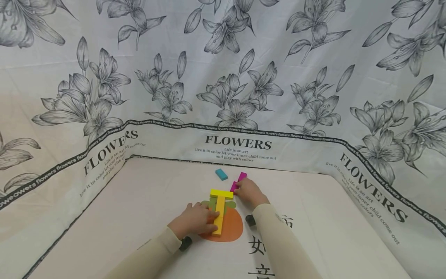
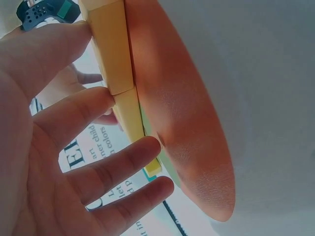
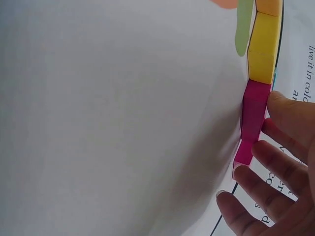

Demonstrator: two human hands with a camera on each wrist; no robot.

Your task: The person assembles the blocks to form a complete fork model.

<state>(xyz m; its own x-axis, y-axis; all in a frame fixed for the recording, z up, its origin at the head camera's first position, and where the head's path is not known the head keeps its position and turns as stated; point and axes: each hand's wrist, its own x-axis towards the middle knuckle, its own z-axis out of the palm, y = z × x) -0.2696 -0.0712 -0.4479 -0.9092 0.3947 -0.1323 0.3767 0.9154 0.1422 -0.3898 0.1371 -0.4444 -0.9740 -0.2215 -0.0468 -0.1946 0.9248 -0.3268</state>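
Yellow blocks form a T on the table, with a crossbar and a stem made of blocks set end to end. My left hand is at the stem's left side; its thumb and index fingertips touch the stem blocks, while the other fingers extend loosely. Off the crossbar's right end run two magenta blocks, a nearer one and a farther one. From the right, my right hand touches them with extended thumb and fingertips.
A teal block lies alone beyond the crossbar. Under the stem is a printed orange shape with green leaves. Black printed characters mark the cloth at right. A flower-patterned curtain rises behind the table's far edge.
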